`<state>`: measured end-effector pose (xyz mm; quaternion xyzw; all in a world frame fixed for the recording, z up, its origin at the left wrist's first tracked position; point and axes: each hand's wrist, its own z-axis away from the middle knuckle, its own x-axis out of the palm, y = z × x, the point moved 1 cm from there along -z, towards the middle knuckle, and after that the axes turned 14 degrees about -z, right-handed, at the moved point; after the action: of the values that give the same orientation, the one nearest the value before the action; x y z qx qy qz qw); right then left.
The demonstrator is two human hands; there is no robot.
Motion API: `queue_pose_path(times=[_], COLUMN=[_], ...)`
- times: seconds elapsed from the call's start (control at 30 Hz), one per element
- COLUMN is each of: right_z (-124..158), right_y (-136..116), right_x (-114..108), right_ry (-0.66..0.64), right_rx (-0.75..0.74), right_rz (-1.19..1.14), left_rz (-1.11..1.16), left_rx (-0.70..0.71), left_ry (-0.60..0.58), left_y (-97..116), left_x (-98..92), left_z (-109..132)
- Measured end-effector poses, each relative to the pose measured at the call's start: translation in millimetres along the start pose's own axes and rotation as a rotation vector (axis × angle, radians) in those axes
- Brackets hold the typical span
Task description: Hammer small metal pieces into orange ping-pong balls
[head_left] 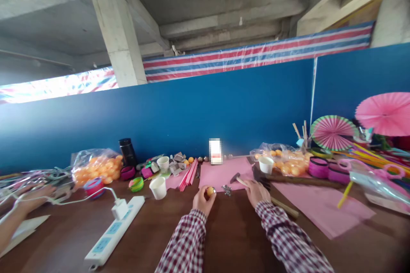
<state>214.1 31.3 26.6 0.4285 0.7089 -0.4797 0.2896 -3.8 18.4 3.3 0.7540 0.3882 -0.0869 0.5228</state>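
Note:
My left hand [204, 201] is closed around a small orange ball [210, 191], held just above the brown table near the pink sheet's front edge. Something shiny shows at the ball's right side, too small to make out. To the right, my right hand [257, 194] grips a hammer [236, 178] by its light wooden handle. The hammer's dark head points left over the pink sheet [221, 172]. Between my hands lies a small heap of silvery metal pieces [227, 190].
White paper cups [158, 188] stand left and right. Bags of orange balls [98, 168] lie on both sides. A power strip [115, 230] is at front left, beside another person's arm [30, 207]. Pink paper [323, 209] and a long wooden handle [304, 180] lie right.

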Motion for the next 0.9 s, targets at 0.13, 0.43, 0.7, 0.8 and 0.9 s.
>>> queue_pose_path(times=[0.13,0.43,0.7,0.8,0.9], right_z=[-2.3,-4.6,-5.9,-7.0,-8.8], right_y=[0.6,7.8,12.2,13.3,14.3], right_x=[1.4,8.8,13.0,14.1,15.6], right_ry=[-0.036,-0.012,-0.002,-0.007,-0.016], right_rx=[0.017,0.011,-0.012,-0.021,-0.019], right_rz=[-0.022,-0.079,-0.058,-0.057,-0.062], left_rz=[-0.065,-0.073,-0.065,-0.07,-0.092], left_rx=[0.02,0.019,0.05,0.057,0.025], left_ry=[-0.034,-0.067,-0.102,-0.105,-0.086], left_y=[-7.7,-9.1,-2.8,-2.5,-3.0], left_x=[4.2,6.2,-2.5,-2.5,-1.2], left_z=[-2.5,-2.1,1.8,2.4,1.5])
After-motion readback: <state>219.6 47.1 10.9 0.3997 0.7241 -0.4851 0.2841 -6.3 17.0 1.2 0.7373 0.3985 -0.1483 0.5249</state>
